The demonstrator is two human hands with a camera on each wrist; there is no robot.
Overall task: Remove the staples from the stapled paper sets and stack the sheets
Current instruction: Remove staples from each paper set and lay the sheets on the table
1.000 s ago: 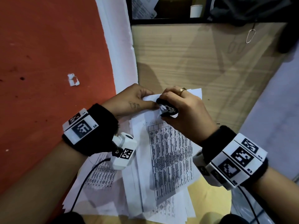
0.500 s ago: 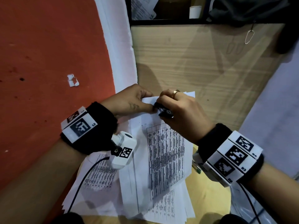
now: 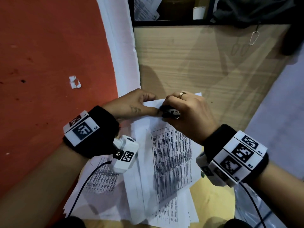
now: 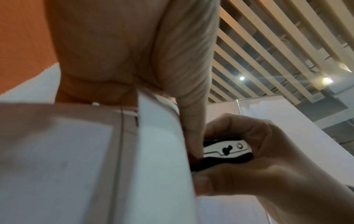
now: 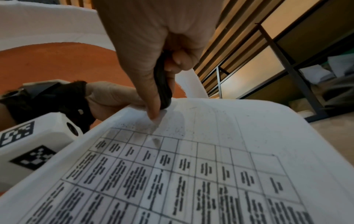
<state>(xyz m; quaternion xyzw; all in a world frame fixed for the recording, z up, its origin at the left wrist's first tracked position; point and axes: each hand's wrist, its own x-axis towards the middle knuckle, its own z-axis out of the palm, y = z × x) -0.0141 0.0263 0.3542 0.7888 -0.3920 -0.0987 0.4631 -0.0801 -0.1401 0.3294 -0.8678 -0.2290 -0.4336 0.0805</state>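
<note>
A stapled paper set (image 3: 171, 155) printed with a table is held up over a loose pile of sheets (image 3: 102, 180). My left hand (image 3: 136, 106) pinches its top left corner, thumb on top. My right hand (image 3: 185, 112) grips a black and silver staple remover (image 3: 170, 112) and presses its tip into that same corner, right against my left thumb. The remover (image 4: 226, 150) shows its metal side in the left wrist view, and its black handle (image 5: 162, 84) meets the paper (image 5: 210, 151) in the right wrist view. The staple itself is hidden.
A wooden panel (image 3: 205, 63) lies beyond the hands, with a metal clip (image 3: 254, 36) hanging at its far right. Orange floor (image 3: 49, 63) with a small paper scrap (image 3: 74, 82) is to the left. A yellow surface (image 3: 212, 203) lies under the pile.
Both hands and the paper set have shifted slightly left and up. The staple remover has closed in on the corner until it touches my left thumb.
</note>
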